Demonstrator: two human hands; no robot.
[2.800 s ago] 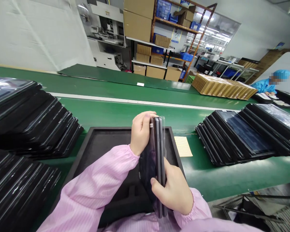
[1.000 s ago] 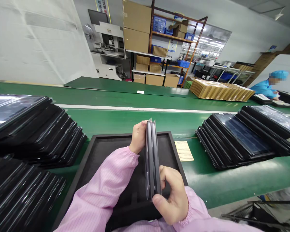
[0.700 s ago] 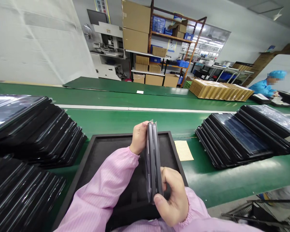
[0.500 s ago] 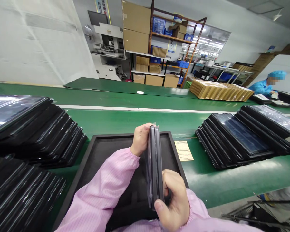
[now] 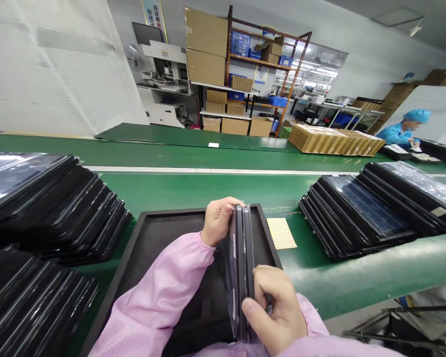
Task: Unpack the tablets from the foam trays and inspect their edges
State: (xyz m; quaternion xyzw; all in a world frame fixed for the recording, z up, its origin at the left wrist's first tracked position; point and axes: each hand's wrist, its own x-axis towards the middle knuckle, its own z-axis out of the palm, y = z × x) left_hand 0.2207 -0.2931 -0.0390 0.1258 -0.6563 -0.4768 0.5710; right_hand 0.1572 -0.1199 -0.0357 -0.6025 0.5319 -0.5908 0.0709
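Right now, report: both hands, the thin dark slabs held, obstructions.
Left hand gripping far end; right hand, near end. Thin dark slabs: paired, on edge, over black rectangular tray. Black slab stacks either side, apart from hands.

Slabs [image 5: 240,248] sit lower in my feed: top end level with the tray [image 5: 178,212] far rim, was past it. Left hand [image 5: 218,219] came down too. Right hand [image 5: 277,307] fingers curled, were flatter 2.8 s ago; thumb moved in from the near end. Plain edge up, was dotted. My view tipped up, right.
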